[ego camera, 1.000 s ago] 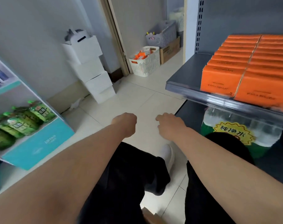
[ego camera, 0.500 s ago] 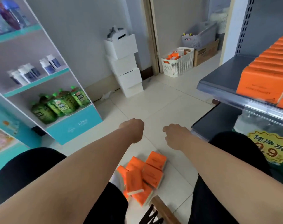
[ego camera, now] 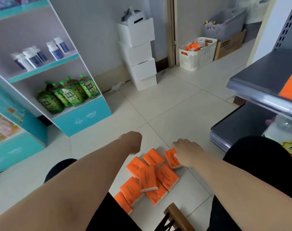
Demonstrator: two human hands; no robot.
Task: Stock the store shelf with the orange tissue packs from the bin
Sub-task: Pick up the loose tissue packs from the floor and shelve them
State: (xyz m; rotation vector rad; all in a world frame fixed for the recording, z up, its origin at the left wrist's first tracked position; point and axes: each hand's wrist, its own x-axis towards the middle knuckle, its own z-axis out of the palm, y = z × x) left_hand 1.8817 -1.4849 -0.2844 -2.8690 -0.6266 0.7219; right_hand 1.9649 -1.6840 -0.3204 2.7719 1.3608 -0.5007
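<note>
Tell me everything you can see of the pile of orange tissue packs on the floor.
The pile of orange tissue packs lies loose on the pale tiled floor between the person's knees: about eight flat rectangular packs, orange wrap with white edges, overlapping at odd angles, one lying across others. The right hand is over the far-right pack; whether it grips is unclear.

Both bare forearms reach forward and down, nearly parallel. The left hand [ego camera: 131, 142] is balled into a fist, knuckles forward, holding nothing. The right hand [ego camera: 186, 152] is lower, back upward, fingers bent down (whether they grip anything is hidden beneath it).
</note>
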